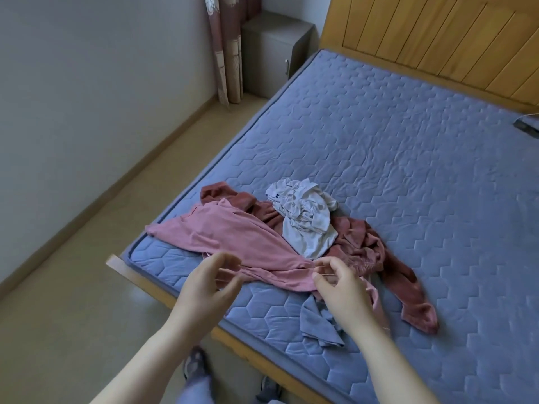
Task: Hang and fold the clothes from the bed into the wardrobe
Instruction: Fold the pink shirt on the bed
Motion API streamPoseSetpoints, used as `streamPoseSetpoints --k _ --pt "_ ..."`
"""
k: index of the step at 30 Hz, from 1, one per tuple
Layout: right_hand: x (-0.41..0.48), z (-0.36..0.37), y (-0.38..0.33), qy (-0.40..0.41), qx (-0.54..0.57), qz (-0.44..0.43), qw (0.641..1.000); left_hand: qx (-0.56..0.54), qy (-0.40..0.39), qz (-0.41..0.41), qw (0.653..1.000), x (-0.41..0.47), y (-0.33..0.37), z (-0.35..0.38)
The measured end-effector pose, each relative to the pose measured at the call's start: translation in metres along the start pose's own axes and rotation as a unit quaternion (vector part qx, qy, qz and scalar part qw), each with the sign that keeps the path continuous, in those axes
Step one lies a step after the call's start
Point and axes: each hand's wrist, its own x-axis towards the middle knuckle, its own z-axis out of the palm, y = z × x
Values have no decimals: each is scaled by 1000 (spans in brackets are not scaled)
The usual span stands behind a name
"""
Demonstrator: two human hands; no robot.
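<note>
Pinching perhaps a strap (230, 270), left hand (208, 287) and right hand (342, 290) partly hide pink garment (233, 234).

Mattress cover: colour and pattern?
The mattress cover is blue-grey, quilted in a hexagon pattern; the head view shows it best.

Wooden-framed bed (140, 275) with a slatted wooden headboard (437, 39), topped by a bare blue-grey quilted mattress (408, 141). Heaped near the closest corner: a pink garment (227, 237) spread towards the mattress edge and overlapping a rust-red garment (408, 295) with one long part trailing to the right; a crumpled white garment (306, 217) on top of the rust-red one; a small rumpled blue-grey cloth (318, 322) directly on the mattress by the near edge, touching the pink one. Well apart from the heap, at the right edge of view, a dark flat object (526, 126) with a thin pale cord beside it, too cropped to identify.
</note>
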Motion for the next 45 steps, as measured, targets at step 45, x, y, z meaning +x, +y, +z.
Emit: streamPoseSetpoints --k 45 --pt "173 379 133 -304 -472 7 828 145 -155 -159 964 167 -304 -26"
